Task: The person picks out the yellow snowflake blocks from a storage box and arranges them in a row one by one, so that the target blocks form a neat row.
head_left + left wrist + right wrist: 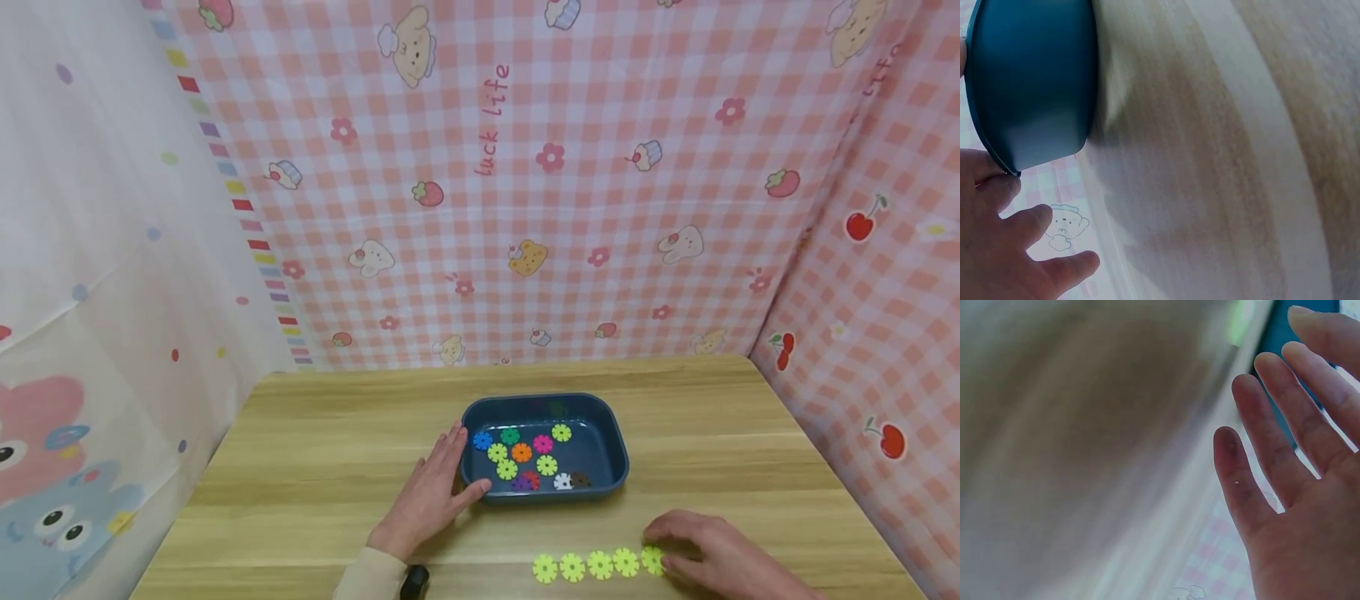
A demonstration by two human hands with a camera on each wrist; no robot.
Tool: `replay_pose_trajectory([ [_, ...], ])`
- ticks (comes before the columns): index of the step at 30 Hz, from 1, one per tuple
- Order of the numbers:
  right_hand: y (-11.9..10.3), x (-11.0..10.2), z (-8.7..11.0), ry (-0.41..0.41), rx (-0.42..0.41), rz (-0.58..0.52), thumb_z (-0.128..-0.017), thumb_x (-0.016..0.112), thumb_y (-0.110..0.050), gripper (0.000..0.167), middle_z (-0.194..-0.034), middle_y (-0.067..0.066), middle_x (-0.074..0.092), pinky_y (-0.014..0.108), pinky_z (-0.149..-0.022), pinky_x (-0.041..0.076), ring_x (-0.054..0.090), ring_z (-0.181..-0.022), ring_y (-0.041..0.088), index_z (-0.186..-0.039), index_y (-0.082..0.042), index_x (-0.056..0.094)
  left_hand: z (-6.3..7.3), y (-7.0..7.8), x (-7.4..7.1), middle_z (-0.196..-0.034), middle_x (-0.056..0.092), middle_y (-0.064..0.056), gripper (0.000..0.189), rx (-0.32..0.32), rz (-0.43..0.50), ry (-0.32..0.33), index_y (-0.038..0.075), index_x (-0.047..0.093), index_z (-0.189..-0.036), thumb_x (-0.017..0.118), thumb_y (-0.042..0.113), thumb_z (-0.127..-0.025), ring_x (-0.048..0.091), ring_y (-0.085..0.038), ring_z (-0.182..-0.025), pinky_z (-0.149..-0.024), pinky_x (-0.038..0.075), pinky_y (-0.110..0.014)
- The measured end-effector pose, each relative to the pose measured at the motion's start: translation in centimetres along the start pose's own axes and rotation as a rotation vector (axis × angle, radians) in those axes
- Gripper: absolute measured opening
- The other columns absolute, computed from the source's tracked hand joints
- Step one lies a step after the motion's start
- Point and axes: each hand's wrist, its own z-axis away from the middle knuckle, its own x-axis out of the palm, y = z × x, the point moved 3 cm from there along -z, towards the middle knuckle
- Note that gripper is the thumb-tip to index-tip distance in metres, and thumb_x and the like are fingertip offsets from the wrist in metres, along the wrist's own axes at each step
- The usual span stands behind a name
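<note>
A dark blue tray (617, 467) holds several notched plastic snowflake discs, yellow, blue, green, orange, pink, purple, red, white and brown. My left hand (429, 493) rests against the tray's left end, fingers mostly straight along the rim and thumb on the front corner. In the left wrist view, fingertips touch the tray wall (1035, 81). Several yellow snowflake discs (599, 565) lie in a row in front of the tray. Over the rightmost yellow disc (651, 560) is my right hand (708, 550), thumb and fingers apart at its edges. The right wrist view shows these fingers (1279, 415) extended.
The wooden table (337, 450) has a pink checked cloth (480, 217) behind it. Cloth also hangs at the left and right sides. A black band (414, 582) is on the left wrist, by a light sleeve (369, 577).
</note>
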Motion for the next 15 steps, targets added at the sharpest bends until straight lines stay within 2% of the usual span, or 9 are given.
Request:
replay_pose_trajectory([
  [3,-0.7,-0.7,0.0,0.056,0.053,-0.010,-0.100,0.070,-0.031,0.023,-0.120,-0.008,0.069,0.026,-0.087,0.057,0.062,-0.104,0.007,-0.121,-0.022,0.073,0.1,0.0,0.0,-0.172,0.020,-0.010,0.090,-0.009,-0.002,-0.003,0.007,0.023,-0.165,0.058,0.059,-0.101,0.020,-0.038,-0.156,-0.118,0.026,-0.069],
  [8,-2.9,-2.2,-0.5,0.316,-0.050,0.093,-0.100,0.070,-0.024,0.017,-0.112,-0.009,0.074,0.031,-0.084,0.060,0.066,-0.103,0.007,-0.115,-0.019,0.076,0.1,0.1,0.0,-0.172,0.019,-0.010,0.090,-0.019,0.001,-0.007,0.008,0.022,-0.166,0.058,0.060,-0.101,0.020,-0.038,-0.156,-0.119,0.025,-0.069],
  [10,-3.8,-2.6,-1.0,0.406,-0.059,0.113,-0.100,0.071,-0.024,0.013,-0.108,-0.012,0.074,0.032,-0.084,0.060,0.067,-0.102,0.004,-0.112,-0.021,0.077,0.1,0.1,0.0,-0.172,0.019,-0.010,0.090,-0.019,0.004,-0.007,0.008,0.023,-0.166,0.058,0.059,-0.101,0.020,-0.038,-0.156,-0.119,0.024,-0.069],
  [12,-4.6,-2.9,-1.6,0.451,-0.030,0.095,-0.101,0.070,-0.025,0.013,-0.107,-0.016,0.074,0.034,-0.085,0.060,0.067,-0.102,0.003,-0.110,-0.024,0.078,0.1,0.1,0.0,-0.172,0.019,-0.011,0.089,-0.017,0.003,-0.006,0.007,0.023,-0.165,0.058,0.058,-0.101,0.020,-0.038,-0.156,-0.119,0.024,-0.069],
  [15,-5.8,-3.2,-2.7,0.525,-0.044,0.115,-0.100,0.071,-0.022,0.013,-0.107,-0.016,0.074,0.038,-0.085,0.060,0.069,-0.103,0.007,-0.110,-0.026,0.078,0.0,0.1,-0.1,-0.172,0.019,-0.011,0.089,-0.013,-0.001,-0.005,0.008,0.022,-0.166,0.058,0.057,-0.101,0.020,-0.038,-0.156,-0.119,0.025,-0.068],
])
